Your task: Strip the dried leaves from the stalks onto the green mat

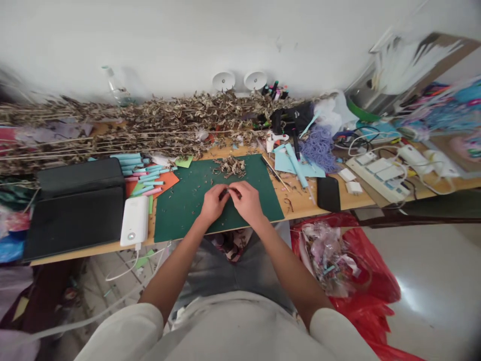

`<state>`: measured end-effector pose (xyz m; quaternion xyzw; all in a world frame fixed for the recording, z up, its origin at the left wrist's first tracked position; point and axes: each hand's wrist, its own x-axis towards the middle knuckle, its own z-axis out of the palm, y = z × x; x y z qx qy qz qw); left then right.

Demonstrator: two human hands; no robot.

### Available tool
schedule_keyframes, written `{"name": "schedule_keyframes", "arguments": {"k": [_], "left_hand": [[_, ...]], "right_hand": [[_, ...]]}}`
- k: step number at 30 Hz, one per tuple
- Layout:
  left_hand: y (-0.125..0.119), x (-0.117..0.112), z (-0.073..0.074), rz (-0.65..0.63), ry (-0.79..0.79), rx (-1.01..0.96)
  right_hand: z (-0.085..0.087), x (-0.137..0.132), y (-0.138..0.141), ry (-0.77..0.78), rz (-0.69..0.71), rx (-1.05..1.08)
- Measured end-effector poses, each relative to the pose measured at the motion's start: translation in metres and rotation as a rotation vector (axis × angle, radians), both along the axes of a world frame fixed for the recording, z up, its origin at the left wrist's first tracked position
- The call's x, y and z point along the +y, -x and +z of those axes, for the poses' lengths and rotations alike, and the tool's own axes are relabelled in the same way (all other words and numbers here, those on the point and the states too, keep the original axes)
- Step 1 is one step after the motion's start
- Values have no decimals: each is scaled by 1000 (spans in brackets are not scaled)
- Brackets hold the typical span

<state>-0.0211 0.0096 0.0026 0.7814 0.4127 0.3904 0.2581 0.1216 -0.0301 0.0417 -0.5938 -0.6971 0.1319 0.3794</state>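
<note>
Both of my hands meet over the green cutting mat (180,205) on the wooden desk. My left hand (213,202) and my right hand (247,200) are closed in a pinch around a small dark piece (225,191) held between their fingertips; I cannot make out what it is. A small heap of dried leaves (230,166) lies on the mat just beyond my fingers. Bits of leaf are scattered over the mat.
Long dried leafy stems (112,125) lie along the back of the desk. Rolled blue and pink paper tubes (145,175), a white power bank (134,220) and a black case (75,205) sit left. A glue gun (276,139), black phone (328,193) and power strip (379,175) are right. A red bag (349,265) hangs below.
</note>
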Motion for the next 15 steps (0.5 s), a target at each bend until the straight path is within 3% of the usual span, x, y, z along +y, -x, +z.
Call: {"name": "schedule_keyframes", "arguments": {"k": [8,15], "left_hand": [[-1,1,-1,27,10,-18],[-1,0,-2,33,10,-22]], "right_hand": [[13,6,-5,40,116,-135],[16,15,-15,72,109,78]]}}
